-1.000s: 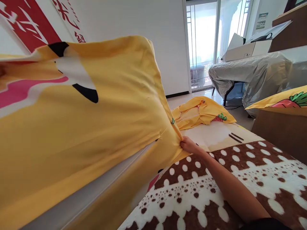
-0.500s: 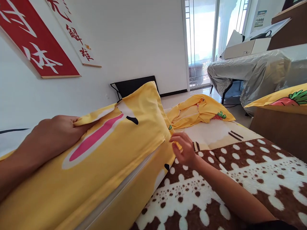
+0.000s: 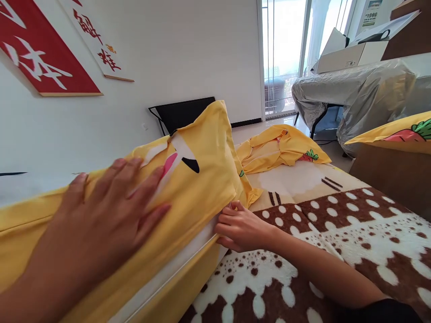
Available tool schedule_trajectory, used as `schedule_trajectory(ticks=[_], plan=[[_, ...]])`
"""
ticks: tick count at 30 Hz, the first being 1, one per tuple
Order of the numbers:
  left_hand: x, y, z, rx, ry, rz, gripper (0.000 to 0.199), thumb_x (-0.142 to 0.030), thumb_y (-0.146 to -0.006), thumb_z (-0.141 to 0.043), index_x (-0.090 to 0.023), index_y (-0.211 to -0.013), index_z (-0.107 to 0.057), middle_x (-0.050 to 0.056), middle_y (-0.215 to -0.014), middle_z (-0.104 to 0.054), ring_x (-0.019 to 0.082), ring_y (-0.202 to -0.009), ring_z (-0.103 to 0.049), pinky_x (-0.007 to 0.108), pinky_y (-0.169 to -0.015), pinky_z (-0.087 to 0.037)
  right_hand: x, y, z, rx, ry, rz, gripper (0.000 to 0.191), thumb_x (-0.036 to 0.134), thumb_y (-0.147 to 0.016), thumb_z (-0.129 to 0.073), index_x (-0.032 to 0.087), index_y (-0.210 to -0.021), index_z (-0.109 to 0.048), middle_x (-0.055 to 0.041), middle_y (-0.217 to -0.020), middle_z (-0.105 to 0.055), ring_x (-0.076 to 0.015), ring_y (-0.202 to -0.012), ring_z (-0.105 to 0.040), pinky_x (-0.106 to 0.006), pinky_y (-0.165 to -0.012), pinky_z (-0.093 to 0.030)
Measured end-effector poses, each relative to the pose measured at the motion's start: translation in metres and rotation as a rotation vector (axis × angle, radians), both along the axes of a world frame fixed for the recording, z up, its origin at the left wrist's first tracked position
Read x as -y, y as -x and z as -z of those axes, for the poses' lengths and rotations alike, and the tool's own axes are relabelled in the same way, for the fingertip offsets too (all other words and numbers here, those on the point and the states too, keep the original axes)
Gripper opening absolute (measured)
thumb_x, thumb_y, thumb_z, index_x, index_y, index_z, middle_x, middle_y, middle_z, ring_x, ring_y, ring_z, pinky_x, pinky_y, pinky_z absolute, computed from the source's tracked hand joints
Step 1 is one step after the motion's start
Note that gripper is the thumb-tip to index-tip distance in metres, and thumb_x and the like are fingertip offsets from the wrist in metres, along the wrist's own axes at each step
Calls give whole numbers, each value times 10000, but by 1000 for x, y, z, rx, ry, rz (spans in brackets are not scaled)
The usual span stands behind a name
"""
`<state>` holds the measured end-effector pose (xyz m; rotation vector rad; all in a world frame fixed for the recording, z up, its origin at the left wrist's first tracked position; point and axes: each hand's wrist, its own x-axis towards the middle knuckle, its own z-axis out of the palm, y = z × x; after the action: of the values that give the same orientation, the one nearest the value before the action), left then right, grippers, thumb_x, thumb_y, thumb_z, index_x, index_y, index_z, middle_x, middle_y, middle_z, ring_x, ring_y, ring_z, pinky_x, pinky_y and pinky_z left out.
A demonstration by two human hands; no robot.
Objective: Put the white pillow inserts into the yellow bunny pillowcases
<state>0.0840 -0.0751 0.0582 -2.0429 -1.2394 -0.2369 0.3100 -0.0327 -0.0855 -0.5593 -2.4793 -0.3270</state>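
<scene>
A yellow pillowcase [image 3: 210,152] with a pink-and-white print lies across the bed, filled by a thick white pillow [image 3: 158,276]. White shows through the long slit along its near side, where a thin zipper-like line runs. My left hand [image 3: 104,215] lies flat on top of the pillowcase, fingers spread, covering part of the pink print. At the far right end of the slit, my right hand [image 3: 239,226] is closed, its fingertips pinching the pillowcase at the corner of the opening. Whether a zipper pull is between those fingers is hidden.
The bed has a brown-and-white dotted blanket [image 3: 303,269]. Beyond lies a crumpled yellow cover [image 3: 286,146] with a carrot print; another carrot-print piece [image 3: 400,134] rests on a box at right. A black chair [image 3: 185,114] stands by the wall, and a plastic-covered table [image 3: 353,89] stands behind.
My left hand has let go of the raised fold and now presses flat on top. My right hand has moved left and down from the corner flap to the slit's end.
</scene>
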Motion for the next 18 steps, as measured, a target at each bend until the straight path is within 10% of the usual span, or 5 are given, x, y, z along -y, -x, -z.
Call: schedule_trajectory(ticks=[7,12,15,18], plan=[[6,-11,59,-284,107,259,522,-352,-873,-395,-235,-1380,-427,108,-1477,-372,279,-1384,-305,530,-1142,-201,-4,-10,-6,16,124,13,255,361,-919,-485,171,-786,-591,-27,-811,-626,-168,-866,-500,-332,-847,-268],[9,-18,54,-465,-71,160,371,-91,-780,-425,-164,-1057,-662,163,-1127,-637,324,-1043,-585,473,-832,-473,-1,-20,-18,81,246,9,212,305,-913,-496,177,-796,-619,-22,-877,-650,-166,-945,-533,-346,-881,-275],[13,-24,49,-510,-62,51,239,7,-689,-468,-178,-670,-618,81,-637,-568,258,-600,-561,374,-523,-421,-4,-21,-16,89,289,35,119,252,-880,-535,177,-880,-627,-33,-954,-663,-180,-1013,-543,-371,-916,-270],[11,-35,55,-504,86,160,254,51,-641,-469,-184,-612,-563,46,-564,-510,228,-514,-516,339,-468,-375,-11,-20,-6,77,312,71,183,216,-832,-587,165,-1005,-613,-71,-1094,-649,-209,-1113,-524,-392,-953,-261]])
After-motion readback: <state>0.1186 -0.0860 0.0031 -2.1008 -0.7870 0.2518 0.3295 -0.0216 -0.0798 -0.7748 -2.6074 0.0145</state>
